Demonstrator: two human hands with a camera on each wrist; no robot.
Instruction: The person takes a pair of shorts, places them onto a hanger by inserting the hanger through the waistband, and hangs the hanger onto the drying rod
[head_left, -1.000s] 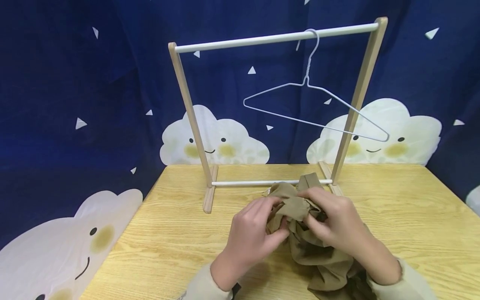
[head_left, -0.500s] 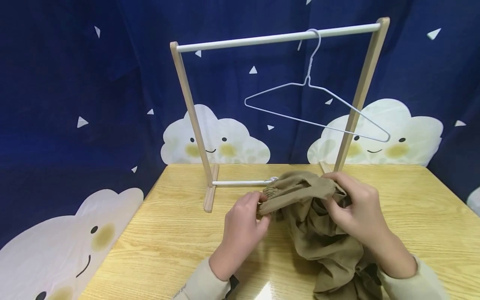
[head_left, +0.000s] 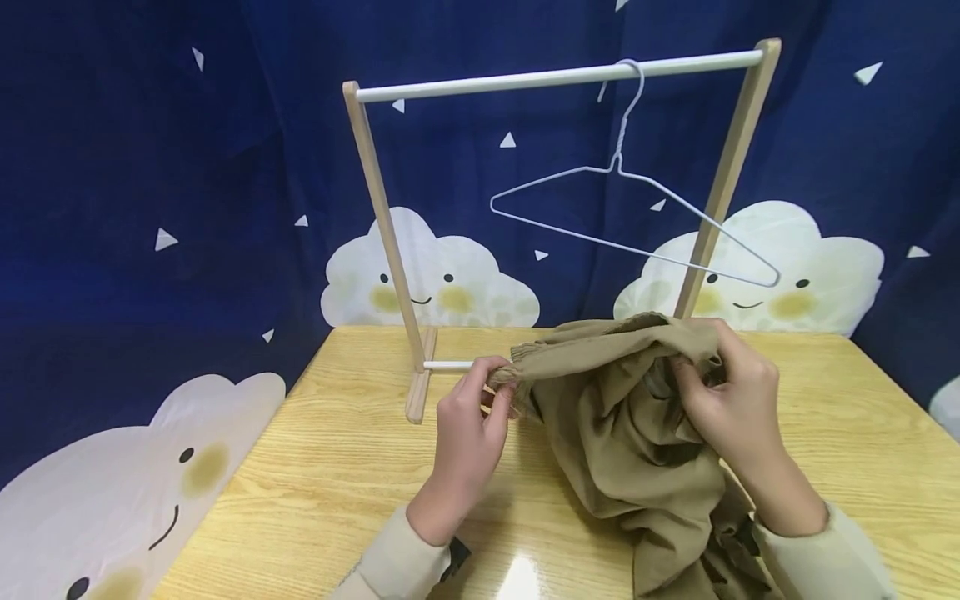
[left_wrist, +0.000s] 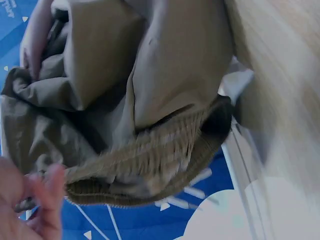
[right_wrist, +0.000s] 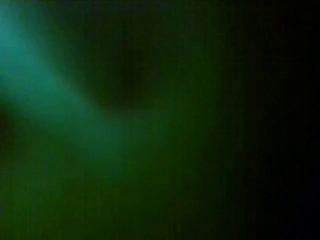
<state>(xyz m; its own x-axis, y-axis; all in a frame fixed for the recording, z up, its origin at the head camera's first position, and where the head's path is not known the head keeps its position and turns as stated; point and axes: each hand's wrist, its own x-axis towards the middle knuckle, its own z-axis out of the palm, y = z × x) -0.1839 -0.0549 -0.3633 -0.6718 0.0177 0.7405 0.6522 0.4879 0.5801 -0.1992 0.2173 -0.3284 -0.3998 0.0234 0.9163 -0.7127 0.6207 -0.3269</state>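
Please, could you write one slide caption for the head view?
Left hand and right hand hold a brown garment at a table; behind, a hanger hangs on a rack.

Matt cloth garment [head_left: 622,433], glossy wood-grained table [head_left: 360,450], smooth thin hanger [head_left: 570,231], wooden rack posts [head_left: 384,221]

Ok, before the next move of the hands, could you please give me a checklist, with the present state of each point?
1. Left hand secure: ok, it pinches the gathered edge.
2. Right hand secure: ok, it grips the cloth on the other side.
3. Cloth smooth: not ok, it hangs in folds.
4. Hanger on the rail: ok, hooked over it, with no cloth on it.
5. Cloth off the lower bar: cannot tell, it hides part of the bar.
6. Right wrist view usable: not ok, too dark and blurred.
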